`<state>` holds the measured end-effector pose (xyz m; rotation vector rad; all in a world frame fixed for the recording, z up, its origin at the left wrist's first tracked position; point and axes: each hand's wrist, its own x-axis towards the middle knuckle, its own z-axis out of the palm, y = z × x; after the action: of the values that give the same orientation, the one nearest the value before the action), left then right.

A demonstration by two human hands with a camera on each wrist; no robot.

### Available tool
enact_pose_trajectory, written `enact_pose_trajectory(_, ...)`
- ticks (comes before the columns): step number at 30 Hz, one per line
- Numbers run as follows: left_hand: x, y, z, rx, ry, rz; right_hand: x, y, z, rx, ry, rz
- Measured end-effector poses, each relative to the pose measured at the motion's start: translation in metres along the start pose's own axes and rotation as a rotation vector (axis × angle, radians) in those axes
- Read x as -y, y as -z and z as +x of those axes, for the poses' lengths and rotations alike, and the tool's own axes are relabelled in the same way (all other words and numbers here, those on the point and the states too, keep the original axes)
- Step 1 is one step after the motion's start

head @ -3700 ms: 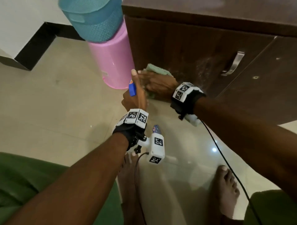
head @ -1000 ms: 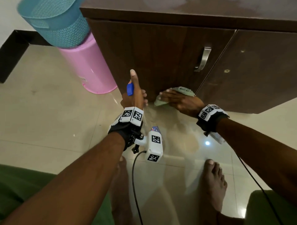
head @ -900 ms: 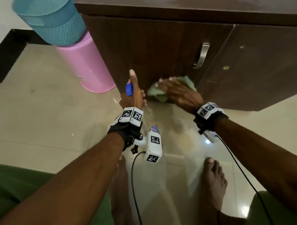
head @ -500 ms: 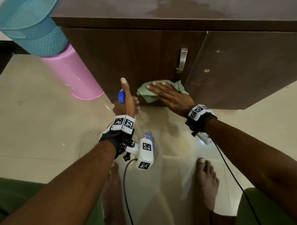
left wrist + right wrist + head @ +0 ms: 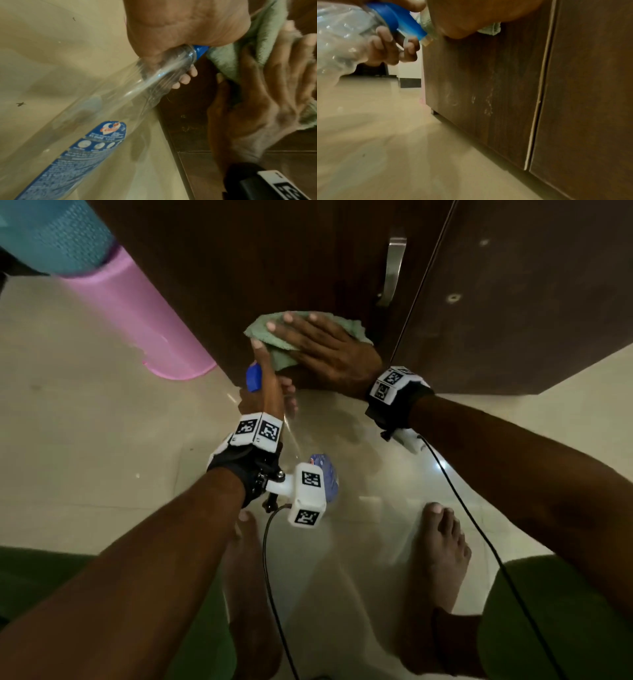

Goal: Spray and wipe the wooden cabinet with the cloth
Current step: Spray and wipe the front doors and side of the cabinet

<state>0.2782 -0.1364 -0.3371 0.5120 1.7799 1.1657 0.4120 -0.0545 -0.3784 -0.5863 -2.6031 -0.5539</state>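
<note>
The dark wooden cabinet (image 5: 308,261) fills the top of the head view, with a metal handle (image 5: 392,265) on its left door. My right hand (image 5: 322,350) lies flat with straight fingers on a light green cloth (image 5: 270,337), pressing it against the lower part of that door. My left hand (image 5: 263,392) grips the neck of a clear spray bottle (image 5: 106,108) with a blue head (image 5: 253,377), thumb pointing up, just left of the cloth. In the right wrist view, pale streaks (image 5: 488,102) show low on the door.
A pink bin (image 5: 137,316) stands on the tiled floor left of the cabinet, with a teal basket (image 5: 51,234) on top. My bare feet (image 5: 438,553) are on the glossy floor below the hands. Cables hang from both wrist cameras.
My right hand has slid the cloth from the door's bottom edge upward on the door, and the cabinet now looms closer in view. The left hand keeps its grip on the bottle.
</note>
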Motion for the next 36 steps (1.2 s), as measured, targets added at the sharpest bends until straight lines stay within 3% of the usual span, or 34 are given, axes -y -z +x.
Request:
enact_pose_trajectory(4,0.009,0.017,0.017,-0.106,0.081,-0.053,0.02,-0.042,0.023,0.153,0.135,-0.031)
enact_pose_trajectory(8,0.008,0.026,0.026,-0.095,0.099,-0.005,0.04,-0.055,0.043,0.538,0.375,-0.036)
enact_pose_trajectory(9,0.007,0.027,0.027,-0.088,0.092,0.012,0.041,-0.058,0.042,0.65,0.393,-0.148)
enact_pose_trajectory(14,0.01,0.024,0.027,-0.011,0.087,0.012,0.022,-0.049,-0.008,0.735,0.456,-0.025)
enact_pose_trajectory(16,0.011,0.017,0.024,0.036,0.092,0.004,0.006,-0.041,-0.043,0.73,0.424,0.031)
enact_pose_trajectory(18,0.011,0.009,0.019,0.096,0.096,-0.008,-0.013,-0.026,-0.077,0.615,0.465,-0.127)
enact_pose_trajectory(20,0.01,0.0,0.014,0.159,0.102,-0.026,-0.027,0.0,-0.1,0.535,0.425,-0.225)
enact_pose_trajectory(21,0.01,-0.003,0.012,0.182,0.112,-0.036,-0.031,0.009,-0.106,0.591,0.392,-0.177)
enact_pose_trajectory(22,0.011,-0.007,0.01,0.21,0.124,-0.042,-0.035,0.012,-0.113,0.523,0.328,-0.175)
enact_pose_trajectory(26,0.021,-0.019,0.007,0.191,0.126,-0.031,-0.034,0.036,-0.077,0.102,0.163,0.044)
enact_pose_trajectory(28,0.027,-0.022,0.009,0.158,0.127,-0.043,-0.033,0.032,-0.056,0.034,0.073,0.025)
enact_pose_trajectory(31,0.03,-0.024,0.01,0.148,0.104,-0.009,-0.026,0.016,-0.054,0.19,0.08,-0.057)
enact_pose_trajectory(34,0.03,-0.021,0.011,0.139,0.08,-0.017,-0.015,0.005,-0.074,0.569,0.049,-0.086)
enact_pose_trajectory(36,0.031,-0.023,0.01,0.149,0.088,-0.016,-0.007,0.002,-0.083,0.726,0.08,-0.104)
